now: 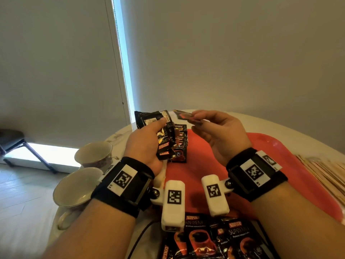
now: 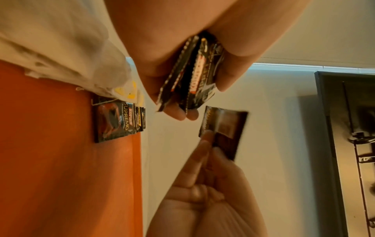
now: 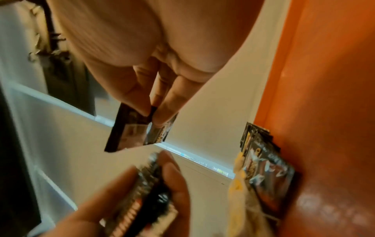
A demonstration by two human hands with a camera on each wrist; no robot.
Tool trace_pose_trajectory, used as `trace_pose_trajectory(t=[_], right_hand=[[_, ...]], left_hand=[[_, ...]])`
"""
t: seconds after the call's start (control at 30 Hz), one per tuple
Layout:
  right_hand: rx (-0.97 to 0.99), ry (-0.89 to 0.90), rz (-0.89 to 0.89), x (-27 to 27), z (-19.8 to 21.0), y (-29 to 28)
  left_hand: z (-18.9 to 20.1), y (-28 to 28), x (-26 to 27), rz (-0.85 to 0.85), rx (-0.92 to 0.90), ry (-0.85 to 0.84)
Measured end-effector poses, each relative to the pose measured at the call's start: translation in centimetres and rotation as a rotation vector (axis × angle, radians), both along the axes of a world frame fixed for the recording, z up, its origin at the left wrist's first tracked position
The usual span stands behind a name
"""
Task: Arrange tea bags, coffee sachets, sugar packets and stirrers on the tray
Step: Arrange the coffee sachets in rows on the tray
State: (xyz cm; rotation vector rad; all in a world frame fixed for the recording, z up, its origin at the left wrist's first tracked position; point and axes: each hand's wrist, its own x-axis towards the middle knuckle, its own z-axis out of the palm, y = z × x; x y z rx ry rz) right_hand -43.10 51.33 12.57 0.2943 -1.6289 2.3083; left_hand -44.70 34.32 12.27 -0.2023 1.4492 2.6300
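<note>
My left hand [image 1: 149,139] grips a bundle of black coffee sachets [image 1: 158,128] above the left end of the red tray [image 1: 280,146]; the same bundle [image 2: 190,75] fills the left wrist view. Just to its right, my right hand [image 1: 214,131] pinches a single coffee sachet [image 1: 183,115] between thumb and fingertips, held in the air; in the right wrist view this sachet [image 3: 131,131] hangs below my fingers. A small stack of coffee sachets [image 1: 180,146] lies on the tray under my left hand. More sachets [image 1: 214,238] lie near me.
Two empty cups [image 1: 95,153] [image 1: 76,187] stand on the white table left of the tray. A pile of wooden stirrers [image 1: 324,171] lies off the tray's right edge. White and yellow packets [image 2: 121,86] sit beside the sachet stack. A chair [image 1: 15,141] stands far left.
</note>
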Motion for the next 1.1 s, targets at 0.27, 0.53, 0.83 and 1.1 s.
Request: trace_pose_trajectory(t=[0.27, 0.53, 0.83, 1.1], right_hand=[[0.198, -0.007, 0.021, -0.2, -0.6, -0.5], [-0.043, -0.122, 0.048, -0.4, 0.1, 0.1], [-0.021, -0.341, 0.002, -0.4, 0.3, 0.3], [-0.069, -0.361, 0.01, -0.1, 0.7, -0.1]], left_hand=[[0.1, 0.0, 0.4, -0.055, 0.006, 0.047], [-0.2, 0.1, 0.6, -0.125, -0.159, 0.095], [0.2, -0.1, 1.2, -0.238, -0.229, 0.185], [0.4, -0.3, 1.1, -0.208, -0.183, 0.211]])
